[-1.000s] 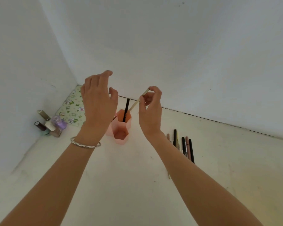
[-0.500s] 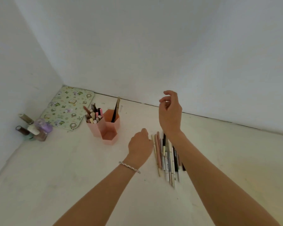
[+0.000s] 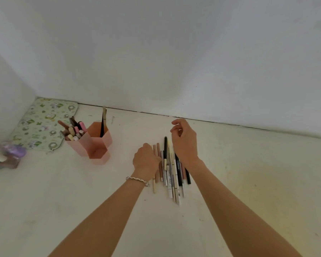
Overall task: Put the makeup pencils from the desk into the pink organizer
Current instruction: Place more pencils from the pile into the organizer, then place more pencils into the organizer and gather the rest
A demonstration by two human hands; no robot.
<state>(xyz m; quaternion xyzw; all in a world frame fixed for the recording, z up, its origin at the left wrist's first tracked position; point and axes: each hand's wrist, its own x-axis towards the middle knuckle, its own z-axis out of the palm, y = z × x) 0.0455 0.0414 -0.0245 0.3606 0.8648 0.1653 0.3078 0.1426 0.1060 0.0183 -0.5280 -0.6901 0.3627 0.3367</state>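
Looks like a home vanity corner: cream desk point(image 3: 63, 201) set against plain white walls point(image 3: 174, 52), with makeup pencils point(image 3: 170, 171), a pink organizer point(image 3: 98, 145), nail polish bottles point(image 3: 9, 154) and a floral mat point(image 3: 43, 125).

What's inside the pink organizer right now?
The pink organizer has its left cell packed with pencils, two upright pencils in the back cell, and a front cell that looks empty. Walls hide the lower ends.

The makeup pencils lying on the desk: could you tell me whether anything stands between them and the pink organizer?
Nothing visible does. The makeup pencils lie right of the pink organizer, with only bare desk between them. The left hand rests at the pile's left edge; the right hand hovers above it, empty.
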